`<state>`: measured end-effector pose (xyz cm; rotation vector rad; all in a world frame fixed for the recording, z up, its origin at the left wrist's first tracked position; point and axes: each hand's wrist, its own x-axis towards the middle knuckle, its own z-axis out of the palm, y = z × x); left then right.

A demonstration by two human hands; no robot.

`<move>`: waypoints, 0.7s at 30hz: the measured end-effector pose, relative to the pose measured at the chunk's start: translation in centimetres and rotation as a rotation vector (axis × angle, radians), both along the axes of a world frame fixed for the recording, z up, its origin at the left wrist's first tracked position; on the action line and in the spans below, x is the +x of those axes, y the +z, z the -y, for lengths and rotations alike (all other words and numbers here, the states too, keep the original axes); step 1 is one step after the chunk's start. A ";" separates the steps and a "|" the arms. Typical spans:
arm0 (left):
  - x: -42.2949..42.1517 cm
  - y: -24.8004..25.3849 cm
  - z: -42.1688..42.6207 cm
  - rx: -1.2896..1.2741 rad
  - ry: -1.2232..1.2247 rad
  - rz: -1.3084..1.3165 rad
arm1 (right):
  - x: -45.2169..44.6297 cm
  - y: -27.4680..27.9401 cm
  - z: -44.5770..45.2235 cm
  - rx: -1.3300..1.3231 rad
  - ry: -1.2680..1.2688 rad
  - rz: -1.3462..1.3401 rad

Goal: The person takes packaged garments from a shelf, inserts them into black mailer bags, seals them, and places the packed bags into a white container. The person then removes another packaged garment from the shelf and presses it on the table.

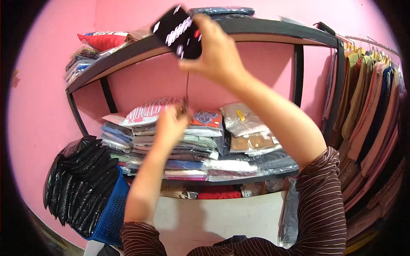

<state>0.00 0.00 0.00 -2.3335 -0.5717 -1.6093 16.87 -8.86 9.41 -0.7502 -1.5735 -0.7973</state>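
Note:
My right hand (218,55) is raised in front of the top shelf and grips a black smartphone (177,32) by its edge. The phone is tilted, and its lit screen is smeared by motion. Lower down, my left hand (173,121) is closed in a pinch in front of the stacked clothes. A thin dark cord (187,83) runs from below the phone to these fingers; its lower end is hidden in them. Right behind the left hand are a white-and-pink printed package (147,112) and a red package with a blue print (207,118).
A dark-framed shelf (265,32) spans the pink wall, with bagged folded clothes (192,164) on it. At left, a blue basket (109,213) holds black plastic packages (79,192). Garments on hangers (367,111) fill the right side. A white surface (218,213) lies below the shelf.

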 end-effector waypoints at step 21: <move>-5.8 7.3 5.6 -0.274 -0.195 -0.108 | 10.6 13.3 -8.8 -0.348 -0.883 -0.325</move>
